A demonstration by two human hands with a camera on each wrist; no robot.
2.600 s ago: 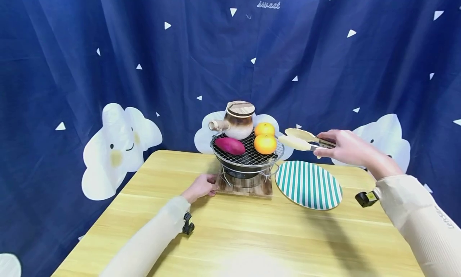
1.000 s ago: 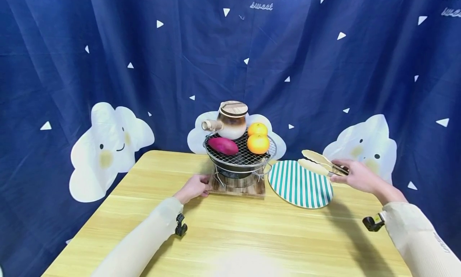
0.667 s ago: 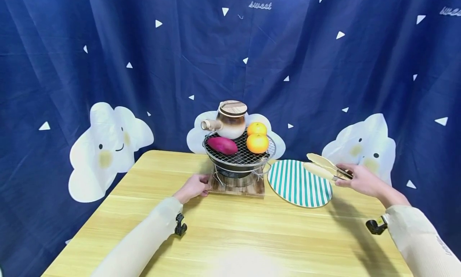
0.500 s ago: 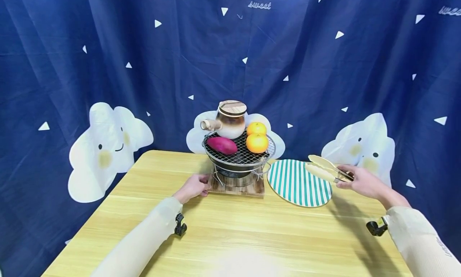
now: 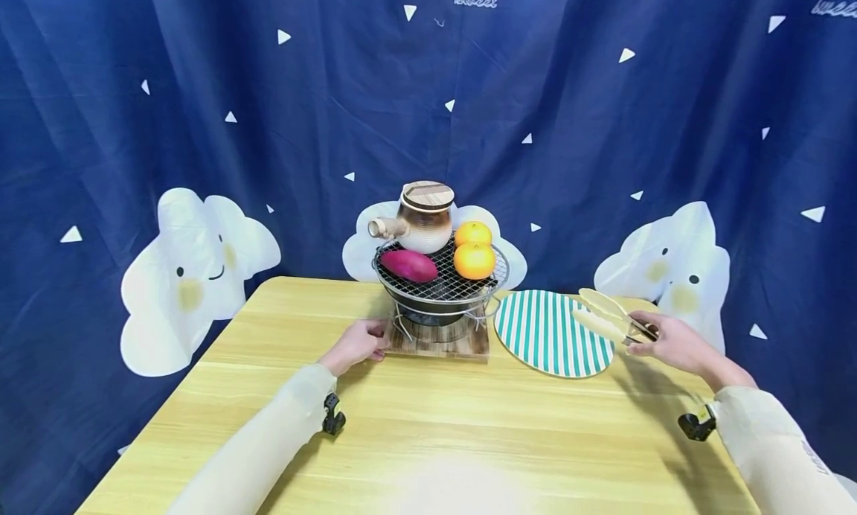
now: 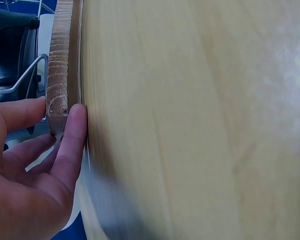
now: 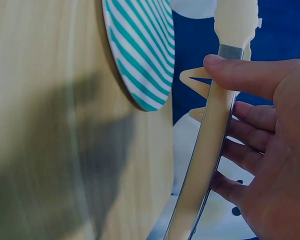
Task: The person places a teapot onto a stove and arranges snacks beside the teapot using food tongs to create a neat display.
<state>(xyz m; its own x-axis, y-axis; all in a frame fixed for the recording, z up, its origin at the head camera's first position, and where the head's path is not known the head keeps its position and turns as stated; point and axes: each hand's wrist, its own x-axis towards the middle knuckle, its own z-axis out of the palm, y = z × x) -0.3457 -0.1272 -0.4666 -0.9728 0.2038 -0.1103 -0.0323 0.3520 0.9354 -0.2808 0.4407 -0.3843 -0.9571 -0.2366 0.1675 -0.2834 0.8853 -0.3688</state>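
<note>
My left hand (image 5: 356, 344) pinches the left edge of the square wooden board (image 5: 462, 349) under a small round grill (image 5: 435, 307). In the left wrist view, thumb and fingers lie on either side of the board's edge (image 6: 59, 60). My right hand (image 5: 676, 344) holds cream-tipped tongs (image 5: 602, 320) above the right part of a round green-and-white striped mat (image 5: 549, 333). Nothing is between the spread tips of the tongs. On the wire rack sit a purple sweet potato (image 5: 410, 266), a front orange (image 5: 474, 261), a rear orange (image 5: 472, 233) and a lidded side-handled pot (image 5: 427, 228).
The grill stands near the far edge of the light wooden table (image 5: 428, 418), with the striped mat to its right. A dark blue curtain (image 5: 335, 91) with cloud prints hangs behind the table.
From beside the oranges, my right hand has drawn the tongs to the right and lower, beyond the mat's middle. The left hand keeps its hold on the board. The head view has shifted slightly.
</note>
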